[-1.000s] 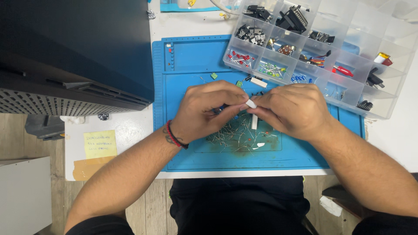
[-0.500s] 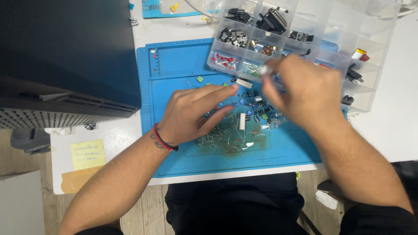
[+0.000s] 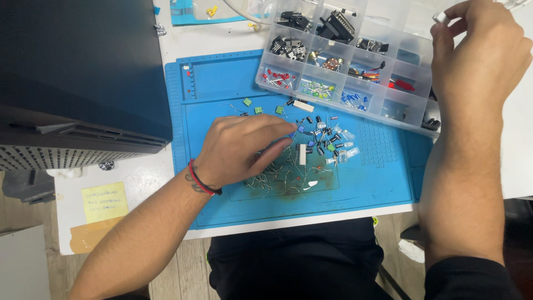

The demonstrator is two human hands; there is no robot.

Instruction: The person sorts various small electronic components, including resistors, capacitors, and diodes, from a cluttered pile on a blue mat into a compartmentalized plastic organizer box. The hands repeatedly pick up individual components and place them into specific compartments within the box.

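On the white table [image 3: 139, 183] a dark machine housing [image 3: 78, 72] fills the left side, and beside it lies a blue work mat [image 3: 377, 178]. Across the mat's upper right corner sits a clear compartment box [image 3: 355, 66], its cells holding black connectors, red, green and blue parts. Low on the left edge a yellow note [image 3: 104, 202] is stuck down. The left hand [image 3: 239, 150], a red band at its wrist, rests on the mat over a scattered pile of small components [image 3: 311, 153]; its fingers [image 3: 277, 145] are loosely curled, tips pressing into the pile, and whether they pinch anything cannot be told. The right hand [image 3: 480, 53] is raised over the far right end of the box, thumb and forefinger closed on a small white part [image 3: 440, 18].
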